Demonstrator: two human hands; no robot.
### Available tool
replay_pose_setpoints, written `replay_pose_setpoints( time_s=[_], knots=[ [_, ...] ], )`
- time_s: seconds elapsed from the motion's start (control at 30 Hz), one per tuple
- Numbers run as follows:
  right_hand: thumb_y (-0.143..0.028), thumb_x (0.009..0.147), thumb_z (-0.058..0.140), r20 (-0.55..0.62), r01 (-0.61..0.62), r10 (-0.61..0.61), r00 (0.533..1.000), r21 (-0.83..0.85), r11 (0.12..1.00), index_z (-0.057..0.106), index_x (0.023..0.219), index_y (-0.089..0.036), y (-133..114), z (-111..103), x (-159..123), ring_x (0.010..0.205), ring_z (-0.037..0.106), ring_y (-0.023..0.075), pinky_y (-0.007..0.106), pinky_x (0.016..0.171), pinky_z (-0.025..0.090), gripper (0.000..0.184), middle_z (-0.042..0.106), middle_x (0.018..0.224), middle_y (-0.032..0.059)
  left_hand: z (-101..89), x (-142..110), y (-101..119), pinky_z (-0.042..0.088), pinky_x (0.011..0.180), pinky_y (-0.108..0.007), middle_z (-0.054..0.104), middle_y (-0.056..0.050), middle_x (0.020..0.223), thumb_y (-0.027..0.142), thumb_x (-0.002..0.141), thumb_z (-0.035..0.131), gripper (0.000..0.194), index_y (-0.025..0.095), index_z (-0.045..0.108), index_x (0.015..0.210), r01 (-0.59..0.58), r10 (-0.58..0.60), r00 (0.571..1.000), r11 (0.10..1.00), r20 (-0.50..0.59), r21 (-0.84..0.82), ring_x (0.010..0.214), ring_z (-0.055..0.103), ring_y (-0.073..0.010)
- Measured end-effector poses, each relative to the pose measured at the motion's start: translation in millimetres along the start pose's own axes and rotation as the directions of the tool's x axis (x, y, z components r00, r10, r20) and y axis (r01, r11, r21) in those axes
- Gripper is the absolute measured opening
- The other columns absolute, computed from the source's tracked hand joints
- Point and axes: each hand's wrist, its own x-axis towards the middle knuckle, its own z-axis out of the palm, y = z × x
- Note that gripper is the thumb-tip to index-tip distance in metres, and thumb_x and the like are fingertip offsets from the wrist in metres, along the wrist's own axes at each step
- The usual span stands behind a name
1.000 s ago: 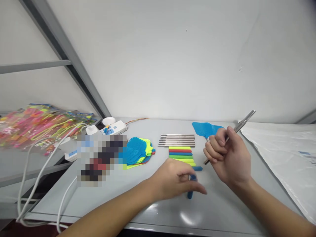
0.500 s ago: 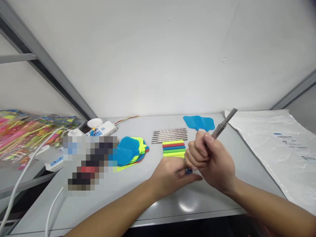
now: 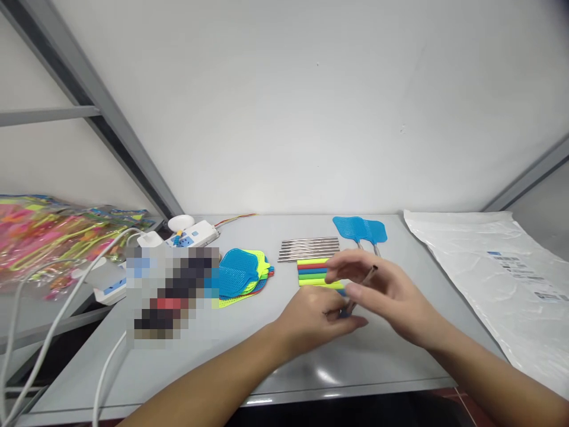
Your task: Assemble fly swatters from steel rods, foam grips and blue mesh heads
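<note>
My left hand is closed low over the table, its fingers wrapped around a blue handle that is mostly hidden. Out of that grip a metal tube rises at a slant toward me, its hollow end showing. My right hand is open around the tube, fingers and thumb apart; whether the thumb touches it I cannot tell. Just beyond the hands lies a row of coloured handles in yellow, red, blue and green. Behind them is a row of thin metal rods.
Perforated fly swatter heads are piled on the left. Two blue swatters with metal rods lie at the back. A white plastic parcel covers the right side. Power strips, white cables and bagged colourful items are at the left.
My right hand has loosened from its fist around the metal tube and its fingers have opened. The tube's upper end now sits lower and further left. My left hand keeps its grip.
</note>
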Motion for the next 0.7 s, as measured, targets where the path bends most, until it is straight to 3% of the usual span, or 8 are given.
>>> replay_pose_setpoints(
  time_s=[0.07, 0.13, 0.3, 0.37, 0.47, 0.57, 0.7],
  knots=[
    [-0.031, 0.093, 0.057, -0.02, 0.043, -0.042, 0.999, 0.091, 0.995, 0.064, 0.107, -0.027, -5, 1, -1, 0.081, 0.059, 0.0167, 0.031, 0.071, 0.047, 0.016, 0.063, 0.085, 0.0018, -0.5, 0, 1, 0.036, 0.058, -0.023, 0.044, 0.005, 0.053, 0.044, 0.084, 0.065, 0.044, 0.018, 0.044, 0.055, -0.024, 0.023, 1.0, 1.0, 0.014, 0.005, 0.056, 0.045, -0.0095],
    [-0.033, 0.094, 0.055, -0.047, 0.053, -0.047, 0.998, 0.145, 0.988, 0.065, 0.09, -0.024, -8, 6, -1, 0.065, 0.053, 0.0133, 0.028, 0.061, 0.044, 0.014, 0.056, 0.07, -0.0012, -1.5, 0, 4, 0.039, 0.062, -0.024, 0.052, 0.003, 0.062, 0.042, 0.087, 0.061, 0.036, 0.019, 0.049, 0.062, -0.056, 0.056, 0.998, 0.998, 0.003, -0.017, 0.062, 0.05, -0.0109],
    [-0.042, 0.094, 0.052, -0.147, 0.029, 0.002, 0.989, 0.208, 0.978, 0.058, 0.063, -0.02, -17, 25, 10, 0.05, 0.034, 0.0096, 0.026, 0.047, 0.029, 0.038, 0.037, 0.053, -0.0045, -12.2, -1, 21, 0.045, 0.084, -0.032, 0.063, -0.006, 0.098, 0.031, 0.094, 0.05, 0.016, 0.019, 0.06, 0.091, -0.118, 0.111, 0.991, 0.989, -0.074, -0.088, 0.092, 0.056, -0.0187],
    [-0.044, 0.094, 0.051, -0.161, 0.065, -0.026, 0.987, 0.242, 0.968, 0.054, 0.056, -0.019, -21, 33, 19, 0.047, 0.03, 0.0094, 0.026, 0.046, 0.026, 0.046, 0.03, 0.049, -0.0051, -20.4, -5, 28, 0.045, 0.086, -0.034, 0.063, -0.007, 0.103, 0.03, 0.096, 0.046, 0.017, 0.019, 0.059, 0.1, -0.046, 0.035, 0.996, 0.988, -0.077, -0.147, 0.096, 0.056, -0.0201],
    [-0.044, 0.092, 0.054, -0.111, 0.067, -0.039, 0.993, 0.258, 0.964, 0.052, 0.051, -0.018, -20, 48, 37, 0.044, 0.031, 0.0089, 0.027, 0.044, 0.025, 0.048, 0.032, 0.047, -0.0048, -32.2, -19, 32, 0.046, 0.077, -0.031, 0.063, -0.004, 0.091, 0.029, 0.099, 0.039, 0.021, 0.017, 0.057, 0.1, 0.115, -0.133, 0.989, 0.964, -0.06, -0.24, 0.084, 0.057, -0.0173],
    [-0.044, 0.09, 0.058, -0.051, 0.035, -0.021, 0.998, 0.296, 0.954, 0.049, 0.049, -0.018, -10, 67, 56, 0.042, 0.028, 0.0078, 0.026, 0.042, 0.023, 0.05, 0.033, 0.045, -0.0051, -38.6, -36, 27, 0.045, 0.079, -0.031, 0.064, -0.003, 0.094, 0.032, 0.099, 0.042, 0.021, 0.017, 0.056, 0.102, 0.224, -0.273, 0.949, 0.936, -0.156, -0.271, 0.089, 0.058, -0.0186],
    [-0.045, 0.089, 0.059, 0.012, -0.016, 0.012, 1.0, 0.359, 0.933, 0.046, 0.048, -0.019, 4, 89, 75, 0.04, 0.026, 0.0073, 0.026, 0.041, 0.021, 0.051, 0.031, 0.042, -0.0061, -41.6, -53, 18, 0.045, 0.086, -0.033, 0.063, -0.006, 0.104, 0.034, 0.098, 0.043, 0.022, 0.017, 0.055, 0.103, 0.258, -0.354, 0.893, 0.909, -0.277, -0.329, 0.101, 0.056, -0.0216]
  ],
)
